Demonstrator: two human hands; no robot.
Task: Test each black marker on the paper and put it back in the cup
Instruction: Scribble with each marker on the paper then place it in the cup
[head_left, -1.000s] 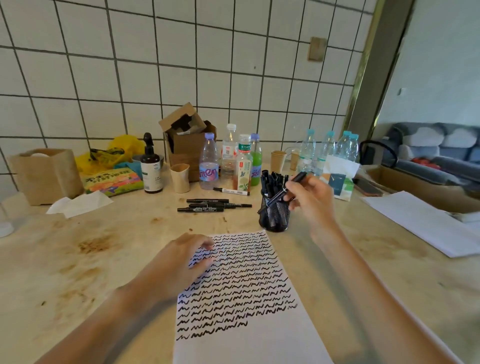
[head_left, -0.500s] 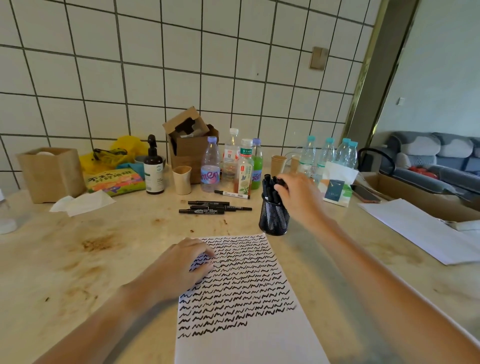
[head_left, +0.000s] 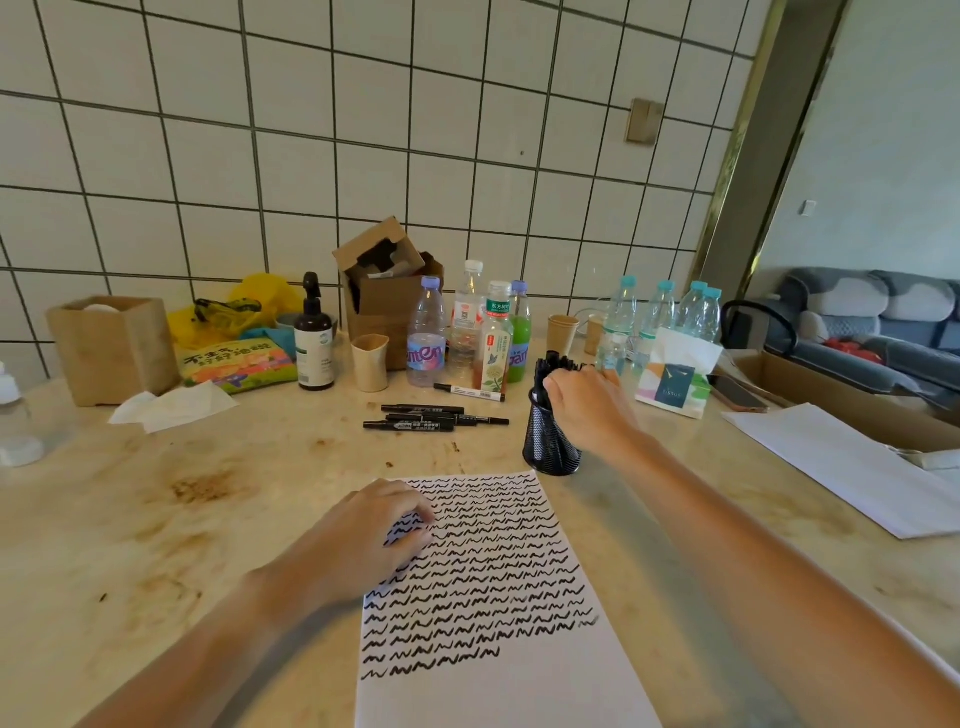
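A white paper (head_left: 498, 696) covered with rows of black squiggles lies in front of me on the table. My left hand (head_left: 363, 535) rests on its upper left corner, fingers loosely bent, holding it flat. Just beyond the paper stands a black mesh cup (head_left: 549, 444) full of black markers (head_left: 555, 361). My right hand (head_left: 592, 410) is at the cup's top from the right, thumb and fingers curled around a marker among the bunch; the fingertips are hidden. Three loose black markers (head_left: 415, 425) lie left of the cup, and a white-barrelled one (head_left: 470, 392) lies behind them.
Bottles (head_left: 426, 338), paper cups (head_left: 370, 361), a pump bottle (head_left: 313, 338), a cardboard box (head_left: 389, 296) and a snack bag (head_left: 234, 361) line the tiled wall. A tissue pack (head_left: 675, 379), a phone (head_left: 737, 392) and a large white sheet (head_left: 852, 467) lie right.
My right hand carried a marker down into the cup and now sits lower, over the marker bunch. My left hand stayed on the paper.
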